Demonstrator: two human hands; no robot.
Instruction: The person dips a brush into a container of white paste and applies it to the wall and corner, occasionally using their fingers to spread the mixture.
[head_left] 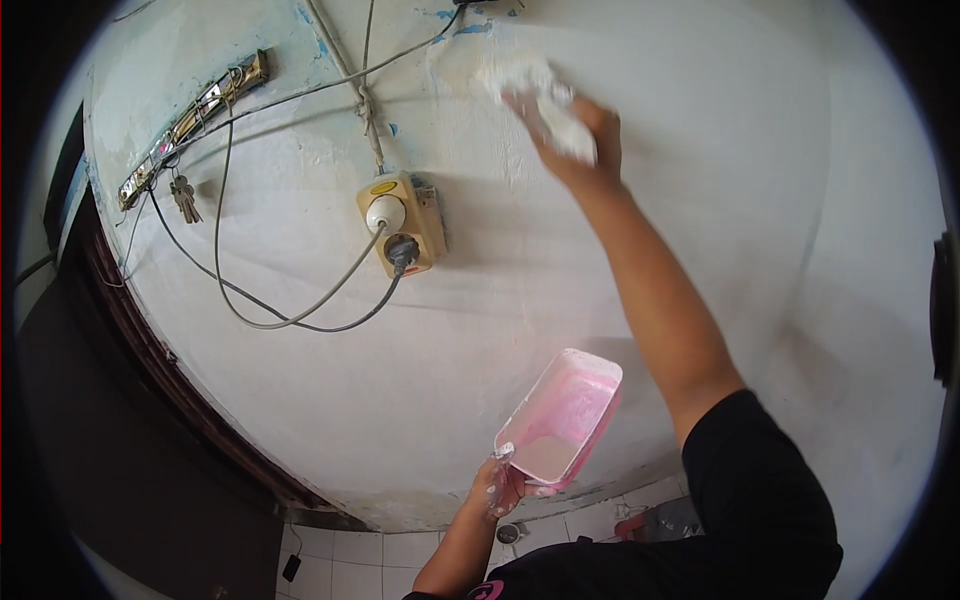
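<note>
My right hand [575,130] is raised against the white wall [700,220] near its top, pressing a white putty-covered tool or cloth [545,100] onto a patch of fresh white filler. My left hand [495,490], smeared with white paste, grips the corner of a pink rectangular plastic tub [560,420] held low in front of the wall. The tub holds a layer of whitish paste. My black sleeve [760,500] covers the right upper arm.
A beige wall socket [400,222] with two plugs and trailing grey cables sits left of centre. Keys [184,198] hang under a metal rack [190,125] at upper left. A dark door frame [150,370] runs down the left. White floor tiles [340,565] show below.
</note>
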